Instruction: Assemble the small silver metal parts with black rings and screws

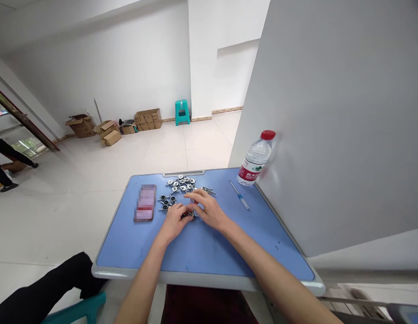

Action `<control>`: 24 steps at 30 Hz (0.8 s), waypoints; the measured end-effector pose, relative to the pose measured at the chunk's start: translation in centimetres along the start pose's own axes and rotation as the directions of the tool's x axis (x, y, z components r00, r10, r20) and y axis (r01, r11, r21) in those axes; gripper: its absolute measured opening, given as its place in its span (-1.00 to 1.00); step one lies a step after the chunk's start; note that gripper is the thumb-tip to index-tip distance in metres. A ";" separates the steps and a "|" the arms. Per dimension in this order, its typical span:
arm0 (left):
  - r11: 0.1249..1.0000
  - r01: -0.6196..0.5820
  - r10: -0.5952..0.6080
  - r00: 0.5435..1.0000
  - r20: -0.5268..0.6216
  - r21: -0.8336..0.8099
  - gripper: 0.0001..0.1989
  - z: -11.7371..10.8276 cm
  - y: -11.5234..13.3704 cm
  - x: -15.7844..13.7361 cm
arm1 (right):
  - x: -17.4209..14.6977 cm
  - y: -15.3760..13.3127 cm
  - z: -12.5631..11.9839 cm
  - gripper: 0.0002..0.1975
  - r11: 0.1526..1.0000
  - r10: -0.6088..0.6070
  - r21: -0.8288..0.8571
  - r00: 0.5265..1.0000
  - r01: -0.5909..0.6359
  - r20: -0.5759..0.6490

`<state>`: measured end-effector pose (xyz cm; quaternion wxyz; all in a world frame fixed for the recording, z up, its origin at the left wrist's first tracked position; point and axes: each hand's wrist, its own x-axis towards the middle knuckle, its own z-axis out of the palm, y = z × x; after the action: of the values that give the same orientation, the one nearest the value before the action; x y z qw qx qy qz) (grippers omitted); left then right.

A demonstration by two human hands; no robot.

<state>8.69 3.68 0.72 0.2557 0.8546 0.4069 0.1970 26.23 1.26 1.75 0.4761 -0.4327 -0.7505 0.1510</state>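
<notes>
My left hand (177,219) rests low over the blue table, its fingers closed on a small metal part (192,217) that is mostly hidden beneath them. Just to the right, my right hand (209,209) is held close with thumb and fingers bent towards the left fingertips. What sits between those right fingers is too small to make out. Behind both hands lies a pile of silvery metal parts (182,183). Several similar parts with round black middles (165,202) are grouped left of the pile. Some thin metal pieces (208,191) lie behind my right hand.
A phone (145,202) lies on the left of the blue table (209,261). To the right are a screwdriver (240,195) and a red-capped water bottle (256,158) beside a grey panel (347,126). Cardboard boxes (148,119) and a green stool (182,112) stand by the wall.
</notes>
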 end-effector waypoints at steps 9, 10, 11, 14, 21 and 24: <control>1.000 0.007 -0.007 1.000 0.014 -0.016 -0.91 -0.1 0.2 -0.1 | 0.1 -0.1 -0.5 -0.63 0.999 -0.022 0.035 1.000 0.022 0.019; 1.000 0.006 -0.006 1.000 0.011 -0.017 -0.91 -0.1 0.2 0.0 | 0.0 -0.1 -0.4 -0.65 1.000 -0.017 0.009 1.000 0.017 0.001; 1.000 0.003 -0.003 1.000 0.008 -0.018 -0.91 -0.1 0.2 0.0 | 0.0 -0.1 -0.3 -0.67 1.000 -0.010 -0.008 1.000 0.010 -0.012; 1.000 -0.009 0.009 1.000 0.012 -0.022 -0.92 -0.1 0.1 0.0 | 0.0 -0.1 -0.3 -0.65 1.000 -0.005 0.007 1.000 0.005 -0.009; 1.000 0.003 -0.003 1.000 0.001 -0.017 -0.91 -0.1 0.1 -0.1 | -0.2 -0.4 -0.2 -0.65 0.999 0.000 -0.038 1.000 0.000 -0.007; 1.000 0.000 0.000 1.000 0.005 -0.020 -0.91 0.0 0.0 0.0 | -0.2 -0.4 -0.2 -0.62 1.000 -0.009 -0.006 1.000 0.009 0.007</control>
<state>8.67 3.65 0.74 0.2653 0.8525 0.4042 0.1988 26.19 0.87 1.99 0.4731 -0.4300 -0.7545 0.1482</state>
